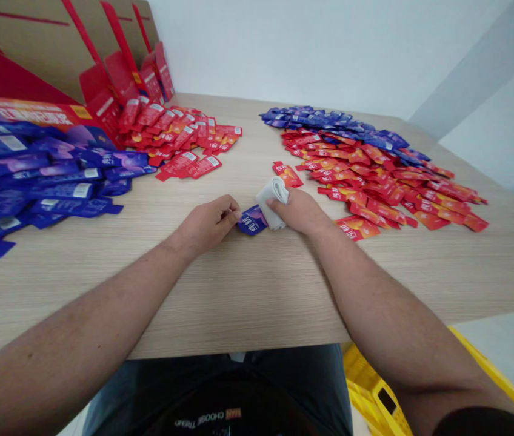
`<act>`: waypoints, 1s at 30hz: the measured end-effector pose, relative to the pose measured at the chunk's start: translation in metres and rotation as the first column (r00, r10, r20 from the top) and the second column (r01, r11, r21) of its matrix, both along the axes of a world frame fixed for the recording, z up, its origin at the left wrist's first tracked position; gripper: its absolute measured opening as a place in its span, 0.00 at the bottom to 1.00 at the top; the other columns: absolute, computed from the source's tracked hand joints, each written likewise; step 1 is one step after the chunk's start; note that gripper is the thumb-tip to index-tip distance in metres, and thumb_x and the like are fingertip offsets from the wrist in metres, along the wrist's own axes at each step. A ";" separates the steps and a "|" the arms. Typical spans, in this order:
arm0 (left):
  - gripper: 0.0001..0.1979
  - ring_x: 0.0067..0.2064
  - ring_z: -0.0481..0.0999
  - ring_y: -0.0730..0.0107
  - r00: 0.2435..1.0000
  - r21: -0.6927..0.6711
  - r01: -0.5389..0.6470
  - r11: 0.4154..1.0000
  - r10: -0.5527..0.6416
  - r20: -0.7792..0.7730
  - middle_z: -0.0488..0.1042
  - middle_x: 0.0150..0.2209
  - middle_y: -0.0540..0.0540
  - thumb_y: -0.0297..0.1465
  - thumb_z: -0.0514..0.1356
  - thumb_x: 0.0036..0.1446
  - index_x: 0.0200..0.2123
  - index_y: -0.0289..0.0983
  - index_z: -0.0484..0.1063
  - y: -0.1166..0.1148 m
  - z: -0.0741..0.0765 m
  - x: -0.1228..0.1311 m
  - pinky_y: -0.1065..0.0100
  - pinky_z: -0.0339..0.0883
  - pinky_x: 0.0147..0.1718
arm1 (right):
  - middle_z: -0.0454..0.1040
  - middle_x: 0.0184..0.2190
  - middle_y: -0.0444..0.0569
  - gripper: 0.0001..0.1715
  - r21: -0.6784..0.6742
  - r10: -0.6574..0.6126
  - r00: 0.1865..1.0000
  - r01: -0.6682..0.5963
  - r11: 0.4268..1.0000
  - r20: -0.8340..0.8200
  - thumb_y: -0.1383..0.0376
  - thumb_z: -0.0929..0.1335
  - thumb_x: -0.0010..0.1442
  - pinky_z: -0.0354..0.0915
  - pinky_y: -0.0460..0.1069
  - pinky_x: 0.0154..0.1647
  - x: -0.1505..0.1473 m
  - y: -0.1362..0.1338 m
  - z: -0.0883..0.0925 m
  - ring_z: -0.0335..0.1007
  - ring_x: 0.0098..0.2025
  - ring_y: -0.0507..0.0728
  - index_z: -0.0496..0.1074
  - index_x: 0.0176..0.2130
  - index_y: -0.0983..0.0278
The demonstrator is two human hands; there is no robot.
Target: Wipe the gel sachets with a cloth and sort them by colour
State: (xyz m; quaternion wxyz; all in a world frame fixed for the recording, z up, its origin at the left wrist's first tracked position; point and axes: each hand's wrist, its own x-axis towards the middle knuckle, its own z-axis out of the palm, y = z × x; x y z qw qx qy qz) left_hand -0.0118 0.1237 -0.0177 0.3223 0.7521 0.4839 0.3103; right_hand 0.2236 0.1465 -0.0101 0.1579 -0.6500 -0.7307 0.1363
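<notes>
A: What does the left hand do?
B: Its thumb and fingers are nearly closed, and they pinch one end of a blue packet. This packet lies on the wooden table, just in front of the person.

A: And the right hand?
B: It is just right of the blue packet. It is half closed and has hold of a folded white cloth, which covers the other end of the packet.

A: Can you read any writing?
B: The blue packet has white Chinese letters, but they are too small for me to read exactly. On the dark shirt, below the blue packet, I can read "CHOOSE", upside down.

A: What is around it?
B: A big pile of red packets lies to the right of it. Many other blue packets lie to the left of it, with more red ones behind them.
</notes>
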 end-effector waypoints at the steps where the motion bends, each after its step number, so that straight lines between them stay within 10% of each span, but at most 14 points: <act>1: 0.08 0.30 0.69 0.67 1.000 -0.018 -0.012 1.000 0.012 -0.020 0.74 0.28 0.50 0.38 0.59 0.60 0.34 0.39 0.71 0.000 0.000 0.000 0.67 0.59 0.31 | 0.80 0.43 0.59 0.21 -0.013 -0.007 1.000 0.008 1.000 0.014 0.53 0.64 0.65 0.67 0.53 0.42 0.000 0.000 0.001 0.76 0.45 0.64 0.75 0.46 0.65; 13: 0.08 0.33 0.74 0.63 0.949 0.024 -0.145 0.989 0.146 -0.278 0.78 0.32 0.46 0.34 0.64 0.54 0.38 0.39 0.74 -0.003 0.004 0.007 0.64 0.60 0.31 | 0.79 0.45 0.60 0.23 -0.034 0.016 1.000 -0.015 0.999 0.014 0.52 0.64 0.65 0.67 0.54 0.43 -0.002 -0.001 0.003 0.76 0.46 0.65 0.75 0.47 0.66; 18: 0.15 0.29 0.74 0.66 0.952 -0.171 -0.259 0.951 0.281 0.120 0.77 0.29 0.47 0.27 0.67 0.50 0.44 0.37 0.76 0.004 -0.003 0.008 0.66 0.62 0.28 | 0.80 0.44 0.59 0.23 -0.019 -0.021 0.997 0.020 1.000 -0.068 0.52 0.65 0.63 0.68 0.55 0.45 0.003 0.001 0.002 0.76 0.47 0.66 0.76 0.47 0.65; 22: 0.10 0.26 0.73 0.72 0.738 -0.525 -0.132 0.841 0.437 0.514 0.77 0.28 0.46 0.21 0.65 0.51 0.39 0.33 0.77 0.003 0.002 0.013 0.70 0.65 0.27 | 0.79 0.45 0.58 0.24 0.050 -0.057 0.987 0.065 0.997 -0.147 0.50 0.66 0.63 0.68 0.57 0.45 -0.007 -0.008 0.005 0.76 0.47 0.67 0.75 0.49 0.65; 27: 0.04 0.24 0.71 0.75 0.709 -0.595 0.052 0.802 0.390 0.588 0.73 0.24 0.47 0.21 0.64 0.54 0.28 0.33 0.74 -0.003 0.006 0.017 0.73 0.65 0.25 | 0.80 0.41 0.54 0.26 0.152 0.160 0.950 -0.122 0.981 -0.269 0.47 0.65 0.63 0.69 0.54 0.44 -0.030 -0.024 0.002 0.76 0.43 0.63 0.74 0.48 0.63; 30: 0.06 0.26 0.72 0.73 0.711 -0.573 0.054 0.818 0.372 0.597 0.73 0.26 0.46 0.21 0.63 0.54 0.26 0.33 0.71 -0.005 0.005 0.018 0.71 0.69 0.27 | 0.79 0.42 0.58 0.25 0.120 0.071 0.979 -0.048 0.992 -0.193 0.49 0.66 0.63 0.68 0.57 0.46 -0.026 -0.018 -0.002 0.76 0.45 0.65 0.74 0.48 0.65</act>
